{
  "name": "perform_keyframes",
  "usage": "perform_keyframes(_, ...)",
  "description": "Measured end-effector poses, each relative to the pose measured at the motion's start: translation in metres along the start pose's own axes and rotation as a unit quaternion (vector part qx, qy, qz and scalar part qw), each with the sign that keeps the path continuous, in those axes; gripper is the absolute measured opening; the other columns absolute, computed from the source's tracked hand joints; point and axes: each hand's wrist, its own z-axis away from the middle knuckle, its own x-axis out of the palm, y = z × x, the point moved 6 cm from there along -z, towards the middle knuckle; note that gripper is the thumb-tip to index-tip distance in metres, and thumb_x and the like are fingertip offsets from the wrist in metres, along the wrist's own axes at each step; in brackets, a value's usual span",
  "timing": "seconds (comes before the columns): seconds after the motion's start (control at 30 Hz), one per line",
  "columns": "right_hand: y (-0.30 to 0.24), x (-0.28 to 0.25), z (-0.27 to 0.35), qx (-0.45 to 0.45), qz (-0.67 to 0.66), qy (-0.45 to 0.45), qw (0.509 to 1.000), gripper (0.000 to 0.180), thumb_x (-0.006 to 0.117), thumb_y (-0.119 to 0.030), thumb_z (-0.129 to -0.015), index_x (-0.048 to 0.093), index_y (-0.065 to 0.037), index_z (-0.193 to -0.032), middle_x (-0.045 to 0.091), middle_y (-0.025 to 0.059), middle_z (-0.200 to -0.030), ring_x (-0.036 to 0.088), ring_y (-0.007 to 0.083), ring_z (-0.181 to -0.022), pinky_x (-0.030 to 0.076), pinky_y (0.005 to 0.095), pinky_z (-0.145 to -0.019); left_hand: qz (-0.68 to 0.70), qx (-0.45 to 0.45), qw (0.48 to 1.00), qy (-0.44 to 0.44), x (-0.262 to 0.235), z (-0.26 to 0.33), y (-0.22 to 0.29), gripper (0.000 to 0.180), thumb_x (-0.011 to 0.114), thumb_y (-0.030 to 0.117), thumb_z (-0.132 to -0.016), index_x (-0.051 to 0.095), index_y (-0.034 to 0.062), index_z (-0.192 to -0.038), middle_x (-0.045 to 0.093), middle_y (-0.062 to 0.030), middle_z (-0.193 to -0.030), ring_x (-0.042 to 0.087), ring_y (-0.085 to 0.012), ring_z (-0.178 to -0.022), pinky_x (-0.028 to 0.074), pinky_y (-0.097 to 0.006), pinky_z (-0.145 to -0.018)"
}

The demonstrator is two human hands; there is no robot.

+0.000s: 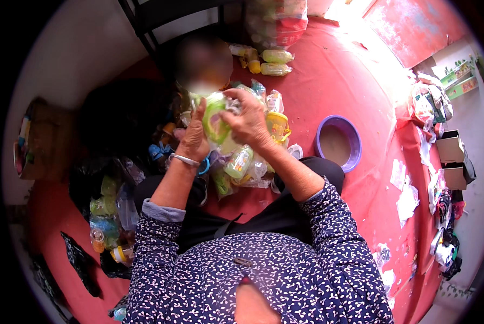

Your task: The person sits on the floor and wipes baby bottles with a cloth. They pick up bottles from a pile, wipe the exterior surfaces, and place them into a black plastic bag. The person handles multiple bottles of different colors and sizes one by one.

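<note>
"Patterned dark-blue top [199, 270] across the bottom of the view. What are the hands doing past it?"

"Both grip the green-and-clear item [216, 123], held up over the pile of wrapped bottles [239, 162]. It's too blurred for me to say exactly what it is."

"How is each hand set?"

"The left hand [194, 135] braces its left side, thumb pointing up along it; the fingers behind are mostly hidden. The right hand [250, 121] has its fingers bent in at the right side, apparently pinching something pale. I can't tell whether that's wrapping."

"So what makes this go well?"

"I'd leave the steadying to the left and the fine work to the right. Hold firmly without squeezing, as it looks light and likely to give. If it is film, small tugs near the edge should beat one hard pull, which could tear it or jerk everything loose."

"And if it slips?"

"Probably onto the pile. The purple basin [355, 141] sits on the red sheet [312, 75], off to the right, so a splash seems unlikely."
</note>
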Motion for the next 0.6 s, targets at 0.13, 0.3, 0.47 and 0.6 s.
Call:
perform_keyframes(0.13, -0.005, 0.014, 0.003, 0.117, -0.272, -0.065, 0.953, 0.031, 0.069, -0.013, -0.07, 0.06, -0.003, -0.097, 0.06, 0.0067, -0.088, 0.059, 0.016, -0.076, 0.051, 0.0273, -0.068, 0.121, -0.043, 0.991, 0.038, -0.003, 0.004, -0.007, 0.05, 0.054, 0.042, -0.087, 0.048, 0.0048, -0.119, 0.058, -0.0124, -0.111, 0.058, -0.0249, -0.1, 0.048, -0.039, -0.089)
perform_keyframes(0.3, 0.023, -0.039, -0.009, 0.296, -0.493, -0.025, 0.818, 0.022, 0.052, -0.023, -0.084, 0.056, -0.003, -0.092, 0.06, 0.0118, -0.082, 0.062, 0.0229, -0.071, 0.054, 0.0361, -0.062, 0.154, 0.023, 0.982, -0.111, 0.046, 0.012, 0.037, 0.068, 0.059, 0.047, -0.079, 0.043, -0.0007, -0.124, 0.055, -0.0207, -0.113, 0.06, -0.0311, -0.097, 0.05, -0.044, -0.085)
perform_keyframes(0.47, 0.036, -0.063, -0.028, 0.166, -0.5, 0.117, 0.842, 0.023, 0.049, -0.019, -0.09, 0.056, 0.001, -0.1, 0.06, 0.0087, -0.083, 0.062, 0.0224, -0.073, 0.054, 0.037, -0.069, 0.147, -0.037, 0.978, -0.142, 0.061, 0.02, 0.017, 0.074, 0.056, 0.052, -0.08, 0.038, 0.0006, -0.13, 0.052, -0.0213, -0.119, 0.057, -0.0328, -0.103, 0.051, -0.045, -0.084)
perform_keyframes(0.6, -0.012, -0.024, -0.015, 0.015, -0.167, 0.021, 0.986, 0.022, 0.056, -0.01, -0.086, 0.061, -0.007, -0.107, 0.061, 0.0098, -0.098, 0.06, 0.0143, -0.076, 0.051, 0.0276, -0.066, 0.124, -0.02, 0.986, -0.111, 0.055, 0.018, 0.004, 0.063, 0.05, 0.05, -0.084, 0.042, 0.0052, -0.127, 0.056, -0.0129, -0.117, 0.058, -0.0255, -0.103, 0.049, -0.041, -0.088)
